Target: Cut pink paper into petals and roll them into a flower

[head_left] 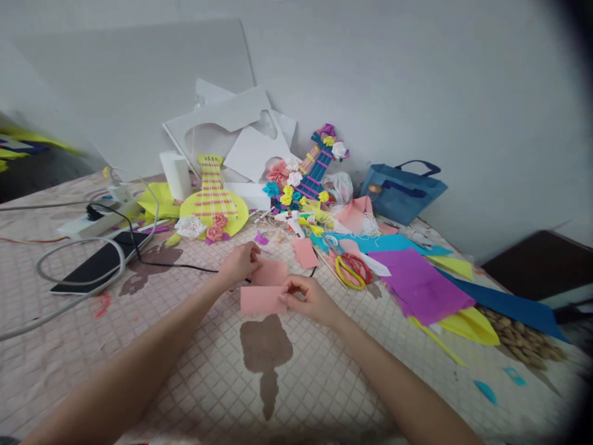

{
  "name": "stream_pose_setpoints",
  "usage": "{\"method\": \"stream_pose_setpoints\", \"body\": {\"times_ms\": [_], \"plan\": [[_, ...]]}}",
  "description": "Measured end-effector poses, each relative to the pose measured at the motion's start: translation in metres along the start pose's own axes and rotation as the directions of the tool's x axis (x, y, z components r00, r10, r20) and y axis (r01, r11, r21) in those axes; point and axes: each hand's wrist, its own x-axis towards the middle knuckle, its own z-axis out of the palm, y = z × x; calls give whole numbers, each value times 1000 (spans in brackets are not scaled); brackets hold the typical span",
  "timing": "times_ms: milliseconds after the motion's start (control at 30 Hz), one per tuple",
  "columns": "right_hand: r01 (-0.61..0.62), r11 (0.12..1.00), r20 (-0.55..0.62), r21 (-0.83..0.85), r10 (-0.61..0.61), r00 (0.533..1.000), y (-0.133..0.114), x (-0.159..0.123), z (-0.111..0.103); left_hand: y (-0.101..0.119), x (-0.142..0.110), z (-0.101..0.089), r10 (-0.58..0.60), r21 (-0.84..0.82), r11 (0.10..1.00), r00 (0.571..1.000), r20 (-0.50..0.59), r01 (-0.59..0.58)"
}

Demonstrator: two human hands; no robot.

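My right hand (309, 298) pinches the right end of a small pink paper rectangle (260, 300) between thumb and fingers, near the middle of the table. Behind it is a second pink paper piece (269, 272), its upper left corner at the closed fingertips of my left hand (241, 262). Whether the two pieces are joined I cannot tell. Another pink paper piece (306, 253) lies a little farther back on the right. Beyond that rest scissors with yellow handles (350, 273) and scissors with red handles (361, 266).
A yellow paper guitar (214, 204) and a flower-covered blue one (315, 170) lean at the back. A glue gun (294, 220) lies among scraps. Purple sheets (421, 284), nuts (514, 337) and a blue bag (401, 191) are right; a power strip (95, 217) and black cable (176, 266) left.
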Motion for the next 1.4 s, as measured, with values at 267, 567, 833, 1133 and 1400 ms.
{"method": "stream_pose_setpoints", "body": {"times_ms": [267,567,833,1133,1400], "plan": [[-12,999,17,-46,13,1000,0,0,4,2,-1,-2,21,-52,998,1000,-7,-22],[16,962,-391,-273,-126,912,11,6,-6,16,1,-3,18,-607,795,999,30,4],[-48,994,-499,-100,-8,867,16,9,-8,32,-8,-11,62,-810,585,993,102,47],[-17,990,-505,143,88,858,28,11,-14,38,-14,-10,109,-815,576,981,159,68],[14,987,-549,162,78,832,27,11,-11,46,-20,-7,113,-760,650,988,102,4]]}}
